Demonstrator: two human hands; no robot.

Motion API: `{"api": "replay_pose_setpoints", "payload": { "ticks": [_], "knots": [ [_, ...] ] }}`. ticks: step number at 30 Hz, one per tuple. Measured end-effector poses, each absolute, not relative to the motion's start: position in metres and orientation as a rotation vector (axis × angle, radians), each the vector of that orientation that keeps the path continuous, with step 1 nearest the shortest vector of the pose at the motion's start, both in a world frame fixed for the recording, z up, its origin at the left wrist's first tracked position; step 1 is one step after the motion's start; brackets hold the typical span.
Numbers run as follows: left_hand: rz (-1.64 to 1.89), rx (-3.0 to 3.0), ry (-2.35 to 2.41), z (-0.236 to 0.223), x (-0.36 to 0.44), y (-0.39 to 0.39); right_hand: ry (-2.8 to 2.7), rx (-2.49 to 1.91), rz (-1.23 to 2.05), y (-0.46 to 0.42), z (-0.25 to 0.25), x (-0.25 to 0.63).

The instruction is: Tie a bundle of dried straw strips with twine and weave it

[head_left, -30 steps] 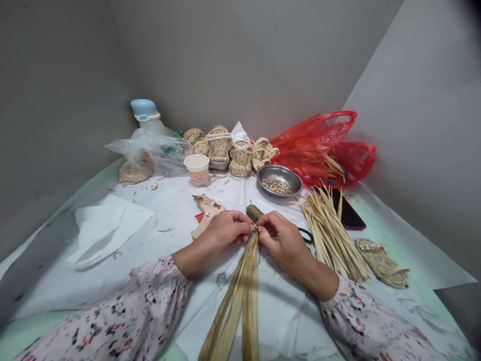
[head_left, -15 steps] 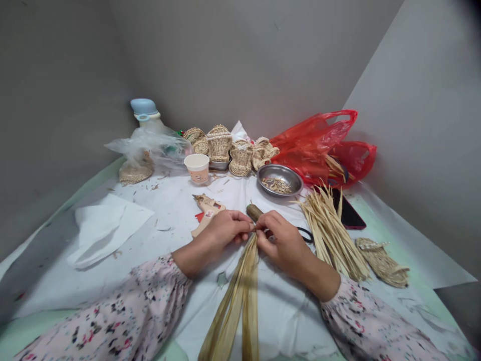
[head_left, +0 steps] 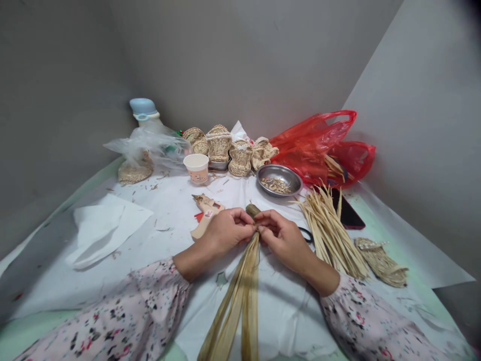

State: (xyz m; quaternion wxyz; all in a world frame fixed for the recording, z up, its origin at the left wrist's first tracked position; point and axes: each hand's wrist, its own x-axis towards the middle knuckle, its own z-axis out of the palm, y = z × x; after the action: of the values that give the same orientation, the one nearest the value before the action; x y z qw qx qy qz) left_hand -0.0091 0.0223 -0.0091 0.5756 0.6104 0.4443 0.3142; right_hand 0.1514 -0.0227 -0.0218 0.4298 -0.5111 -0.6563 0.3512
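Left hand (head_left: pixel 228 231) and right hand (head_left: pixel 284 239), pinched closed, hold dry strips (head_left: pixel 250 296) at the far end — brown roll (head_left: pixel 252 210) just beyond.

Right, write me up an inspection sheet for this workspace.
Surface: white covering over a pale green tabletop, creased and flecked with scraps.
Job's things: long dry strips gathered at a brownish roll; loose strip bundle to the right.
Clutter: beige glue gun, printed cup, metal bowl holding scraps, red plastic bag, dark phone, woven pieces.
Left hand: fingertips at the gathered top of the strips; exact grip too small to tell.
Right hand: fingertips at the same spot; exact grip likewise unclear.
Cables: nothing seen.
Surroundings: plain grey walls behind the table; no other person seen.
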Motion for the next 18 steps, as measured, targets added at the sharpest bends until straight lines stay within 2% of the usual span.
{"api": "replay_pose_setpoints", "payload": {
  "ticks": [10, 18],
  "knots": [
    [0.808, 2.063, 1.082, -0.001, -0.011, 0.01, -1.486, -1.242, 0.992, -0.022, -0.018, 0.152],
    [0.91, 2.208, 1.03, -0.004, -0.012, 0.012, -1.375, -1.316, 1.145, -0.021, -0.018, 0.151]
  ]
}}
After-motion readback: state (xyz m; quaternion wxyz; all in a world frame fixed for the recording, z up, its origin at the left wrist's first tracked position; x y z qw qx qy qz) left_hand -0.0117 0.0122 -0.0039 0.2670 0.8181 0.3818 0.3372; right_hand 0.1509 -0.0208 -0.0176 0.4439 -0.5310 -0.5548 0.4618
